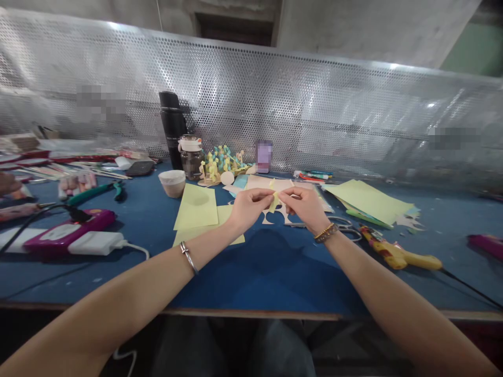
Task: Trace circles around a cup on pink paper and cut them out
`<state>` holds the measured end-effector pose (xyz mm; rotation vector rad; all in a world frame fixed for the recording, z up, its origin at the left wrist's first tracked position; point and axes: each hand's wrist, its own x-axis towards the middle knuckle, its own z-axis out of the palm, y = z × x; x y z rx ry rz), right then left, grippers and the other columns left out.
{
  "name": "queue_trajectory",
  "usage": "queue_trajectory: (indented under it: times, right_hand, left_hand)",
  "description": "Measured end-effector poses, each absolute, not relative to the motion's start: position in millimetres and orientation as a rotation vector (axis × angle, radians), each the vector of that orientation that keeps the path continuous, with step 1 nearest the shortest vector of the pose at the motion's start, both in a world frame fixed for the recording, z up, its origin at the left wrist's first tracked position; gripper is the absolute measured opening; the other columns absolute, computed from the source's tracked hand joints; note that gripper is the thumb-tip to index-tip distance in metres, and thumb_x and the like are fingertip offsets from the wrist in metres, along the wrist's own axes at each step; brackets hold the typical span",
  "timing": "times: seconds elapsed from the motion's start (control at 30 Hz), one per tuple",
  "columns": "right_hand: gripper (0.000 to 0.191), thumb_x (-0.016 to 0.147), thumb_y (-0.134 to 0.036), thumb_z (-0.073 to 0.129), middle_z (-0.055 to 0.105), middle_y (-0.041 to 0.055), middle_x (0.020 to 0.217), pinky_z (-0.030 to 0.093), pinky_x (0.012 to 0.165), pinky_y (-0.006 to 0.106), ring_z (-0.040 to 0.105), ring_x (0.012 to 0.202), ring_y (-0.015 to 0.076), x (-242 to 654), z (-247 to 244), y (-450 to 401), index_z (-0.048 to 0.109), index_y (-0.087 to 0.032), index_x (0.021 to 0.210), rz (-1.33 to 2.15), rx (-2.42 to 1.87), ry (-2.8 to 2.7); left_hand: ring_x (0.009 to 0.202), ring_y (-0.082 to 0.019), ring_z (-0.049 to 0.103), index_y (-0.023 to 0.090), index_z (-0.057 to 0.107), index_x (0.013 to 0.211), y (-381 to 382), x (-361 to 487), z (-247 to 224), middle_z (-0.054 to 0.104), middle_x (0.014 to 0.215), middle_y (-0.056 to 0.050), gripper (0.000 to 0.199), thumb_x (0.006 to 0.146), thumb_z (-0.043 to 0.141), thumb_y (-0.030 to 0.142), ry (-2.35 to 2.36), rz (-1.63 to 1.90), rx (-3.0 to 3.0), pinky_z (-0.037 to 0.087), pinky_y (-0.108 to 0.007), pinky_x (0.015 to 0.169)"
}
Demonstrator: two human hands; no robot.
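Both hands meet above the blue table, fingertips nearly touching, with a small yellow paper piece (276, 201) pinched between them. My left hand (250, 207) grips its left side with thumb and forefinger. On its right side, my right hand (304, 205) holds it in a similar pinch. Below and behind the hands lie cut pale paper sheets (259, 183) with curved holes. Yellow paper sheets (197, 207) rest to the left of my left hand. Scissors (345, 224) lie just right of my right wrist, partly hidden by it.
Left are a cup (173, 184), a jar (192, 157), a black bottle (173, 128), pliers (92, 192) and a purple power strip (70, 230). Paper flowers (222, 162) and a phone (264, 156) stand behind. Right are yellow sheets (369, 201) and a glue gun (401, 255). Another person's hand (11, 186) shows far left.
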<state>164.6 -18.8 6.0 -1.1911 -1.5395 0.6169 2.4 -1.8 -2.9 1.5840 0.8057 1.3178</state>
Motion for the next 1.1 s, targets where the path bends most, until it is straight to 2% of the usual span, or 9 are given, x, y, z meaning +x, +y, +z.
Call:
queue_trajectory:
  times: [0.2,0.47,0.67,0.9,1.1]
  right_hand:
    - [0.026,0.072,-0.041,0.066,0.056,-0.0017,0.053,0.038,0.042,0.022,0.049,0.044,0.0087,163.4,7.1,-18.9,0.066,-0.015,0.075,0.598,-1.199,-1.528]
    - [0.035,0.078,-0.048,0.059,0.055,-0.0010,0.046,0.036,0.041,0.020,0.049,0.041,0.0078,163.4,7.1,-18.8,0.064,-0.015,0.067,0.726,-1.166,-1.523]
    - [0.027,0.075,-0.042,0.064,0.054,-0.0027,0.045,0.035,0.041,0.020,0.046,0.040,0.0074,164.8,7.5,-18.0,0.066,-0.015,0.073,0.715,-1.174,-1.530]
    - [0.027,0.075,-0.041,0.064,0.054,-0.0026,0.046,0.035,0.042,0.020,0.046,0.042,0.0073,163.7,6.6,-17.7,0.065,-0.015,0.073,0.726,-1.183,-1.506]
    - [0.027,0.074,-0.043,0.064,0.054,-0.0025,0.047,0.034,0.042,0.021,0.046,0.041,0.0077,164.4,5.9,-17.1,0.066,-0.015,0.075,0.702,-1.193,-1.510]
  left_hand:
    - [0.073,-0.014,0.065,0.015,0.071,0.089,-5.9,2.2,-0.1,0.073,0.086,-0.006,0.020,0.072,0.070,0.024,0.809,1.321,1.609,0.052,-0.025,0.068]
    - [0.073,-0.012,0.065,0.015,0.070,0.089,-1.6,3.6,-2.4,0.073,0.083,-0.005,0.022,0.067,0.073,0.017,0.839,1.315,1.411,0.053,-0.026,0.070]
    - [0.073,-0.012,0.065,0.014,0.071,0.089,-0.6,4.0,-5.1,0.072,0.085,-0.006,0.023,0.067,0.074,0.019,0.784,1.304,1.394,0.053,-0.028,0.073]
    - [0.074,-0.014,0.065,0.016,0.069,0.097,-5.2,3.1,-3.0,0.072,0.080,-0.004,0.030,0.068,0.073,0.021,0.824,1.320,1.529,0.052,-0.028,0.070]
    - [0.073,-0.014,0.066,0.015,0.068,0.095,-6.3,3.2,-1.9,0.072,0.080,-0.005,0.027,0.068,0.072,0.021,0.831,1.339,1.544,0.051,-0.027,0.070]
